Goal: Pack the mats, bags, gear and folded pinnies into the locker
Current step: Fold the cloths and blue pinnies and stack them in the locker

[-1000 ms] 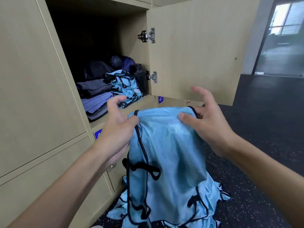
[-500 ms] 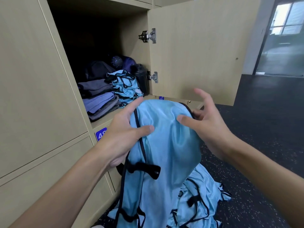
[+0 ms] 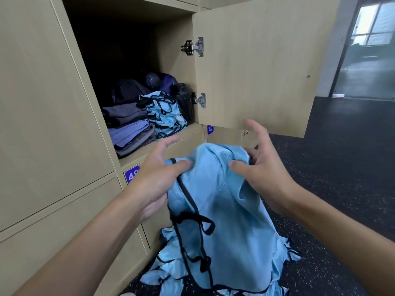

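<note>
The locker point(image 3: 173, 50) stands open, with its door point(image 3: 256, 60) swung out to the right on two metal hinges point(image 3: 193, 47). Inside, on the left of the shelf, lies a stack of folded mats point(image 3: 130, 129) in dark grey, purple and grey. Just beside it on the right are the folded pinnies point(image 3: 166, 114), light blue with black trim, touching the stack. A black bottle point(image 3: 183, 99) stands upright between these pinnies and the right inner wall. Behind all this, in the dark back of the compartment, there are dark bags point(image 3: 128, 90) and a purple one point(image 3: 166, 81); their details I cannot tell.

In front of the locker, below its shelf, both hands hold one light blue pinny point(image 3: 218, 189) by its upper edge. The left hand point(image 3: 158, 178) pinches the cloth with the thumb on the front side – the other fingers reach behind it, the forefinger stretched toward the shelf. The right hand point(image 3: 263, 167) grips the other corner the same way, thumb in front, some fingers curled behind, the forefinger lifted free. The pinny hangs down from the hands, and its lower part meets a loose pile of pinnies point(image 3: 168, 272) on the dark speckled floor point(image 3: 342, 167).

Under the open compartment the closed doors carry blue number labels – 48 point(image 3: 132, 174) and 47 point(image 3: 210, 129).
</note>
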A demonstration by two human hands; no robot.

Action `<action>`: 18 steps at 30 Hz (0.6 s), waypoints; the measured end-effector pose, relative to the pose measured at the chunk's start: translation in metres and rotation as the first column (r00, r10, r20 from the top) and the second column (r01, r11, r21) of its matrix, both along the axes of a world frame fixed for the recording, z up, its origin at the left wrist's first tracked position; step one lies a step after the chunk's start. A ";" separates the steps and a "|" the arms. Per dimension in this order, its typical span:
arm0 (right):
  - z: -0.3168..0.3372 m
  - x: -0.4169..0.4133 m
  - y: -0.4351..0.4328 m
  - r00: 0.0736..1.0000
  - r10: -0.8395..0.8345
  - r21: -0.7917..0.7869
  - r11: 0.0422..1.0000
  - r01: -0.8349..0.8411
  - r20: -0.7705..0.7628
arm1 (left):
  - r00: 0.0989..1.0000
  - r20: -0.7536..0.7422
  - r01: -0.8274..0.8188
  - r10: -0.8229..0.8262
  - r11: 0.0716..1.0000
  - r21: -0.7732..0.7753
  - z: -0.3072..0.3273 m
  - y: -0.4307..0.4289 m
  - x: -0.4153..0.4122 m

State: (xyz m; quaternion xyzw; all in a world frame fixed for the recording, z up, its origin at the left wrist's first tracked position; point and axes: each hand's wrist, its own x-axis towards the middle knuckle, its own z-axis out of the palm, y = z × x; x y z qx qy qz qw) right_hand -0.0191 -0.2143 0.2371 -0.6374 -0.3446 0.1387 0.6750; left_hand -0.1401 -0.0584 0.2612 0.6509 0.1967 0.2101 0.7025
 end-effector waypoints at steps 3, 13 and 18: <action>0.001 -0.004 -0.001 0.999 0.004 0.002 1.000 -0.004 0.036 | 0.991 -0.022 0.133 -0.131 0.983 0.127 -0.004 -0.009 -0.002; 0.004 0.000 -0.001 0.992 -0.125 0.024 0.992 0.125 -0.012 | 0.980 0.168 -0.120 0.109 0.991 0.055 -0.001 -0.017 0.011; 0.001 -0.014 0.002 0.996 -0.045 0.011 0.999 0.044 0.077 | 0.969 0.195 -0.151 0.152 0.988 -0.020 0.005 -0.009 0.011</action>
